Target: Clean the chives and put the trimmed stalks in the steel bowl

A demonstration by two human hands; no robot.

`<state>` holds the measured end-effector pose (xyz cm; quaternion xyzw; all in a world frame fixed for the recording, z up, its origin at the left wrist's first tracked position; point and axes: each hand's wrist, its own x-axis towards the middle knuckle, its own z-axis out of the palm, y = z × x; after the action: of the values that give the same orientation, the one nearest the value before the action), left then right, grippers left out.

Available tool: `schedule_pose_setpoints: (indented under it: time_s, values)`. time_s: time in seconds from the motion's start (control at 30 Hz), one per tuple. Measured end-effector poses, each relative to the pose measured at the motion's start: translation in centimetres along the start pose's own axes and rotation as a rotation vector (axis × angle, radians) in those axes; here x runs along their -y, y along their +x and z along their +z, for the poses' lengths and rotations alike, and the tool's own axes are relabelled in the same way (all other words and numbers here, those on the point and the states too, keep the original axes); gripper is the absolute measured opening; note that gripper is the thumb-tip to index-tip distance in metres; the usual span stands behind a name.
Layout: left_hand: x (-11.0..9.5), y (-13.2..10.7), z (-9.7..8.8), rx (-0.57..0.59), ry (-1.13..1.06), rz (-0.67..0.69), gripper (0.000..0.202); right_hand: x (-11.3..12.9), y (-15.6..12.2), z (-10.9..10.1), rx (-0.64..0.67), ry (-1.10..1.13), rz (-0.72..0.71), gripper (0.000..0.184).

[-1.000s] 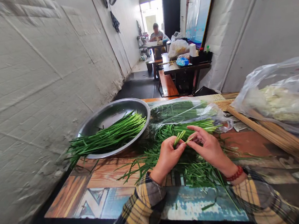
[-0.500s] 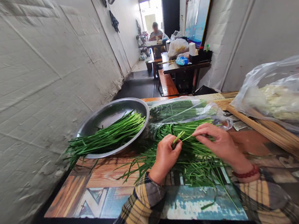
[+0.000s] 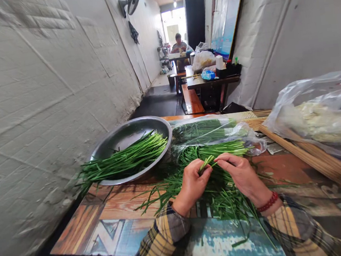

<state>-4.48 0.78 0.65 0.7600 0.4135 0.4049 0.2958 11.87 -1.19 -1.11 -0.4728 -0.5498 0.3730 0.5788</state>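
Note:
My left hand [image 3: 192, 183] is closed around a few garlic chives [image 3: 207, 162], their pale stem ends sticking up past the thumb. Close beside it, my right hand [image 3: 240, 177] pinches thumb and forefinger together at a thin green chive by those ends. Beneath both hands lies a loose pile of chives [image 3: 228, 205] on the patterned table. Just behind them is a neater bunch [image 3: 228, 148] with its stems pointing right. A wide metal basin [image 3: 107, 145] at the left holds more chives [image 3: 130, 155], whose leaves hang over the rim.
A clear plastic bag of chives [image 3: 203, 130] lies behind the bunch. On the right are long wooden sticks [image 3: 308, 151] and a plastic bag with pale contents [image 3: 326, 120]. A white wall [image 3: 46, 97] runs along the left. Farther back, a person [image 3: 178, 45] sits at another table.
My right hand has moved left, closer to my left hand, which keeps its hold on the chives. The camera has tilted up slightly, so the scene sits lower.

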Motion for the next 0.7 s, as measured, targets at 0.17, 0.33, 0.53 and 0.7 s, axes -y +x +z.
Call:
schedule_pose_setpoints:
  time_s: [0.17,0.33,0.53,0.7]
  values:
    - [0.0,-0.1,0.3,0.014,0.033,0.005,0.026,-0.3,0.0,0.3,-0.084,0.335,0.21,0.019]
    - [0.3,0.0,0.3,0.011,0.038,0.01,0.029,0.3,0.4,-0.4,-0.13,0.436,0.213,0.017]
    - [0.8,0.1,0.0,0.007,0.043,-0.024,0.01,0.4,0.8,-1.8,-0.208,0.155,0.084,0.019]
    - [0.8,0.2,-0.5,-0.054,-0.003,-0.029,0.017,0.4,1.0,-2.7,-0.122,-0.127,-0.021,0.025]
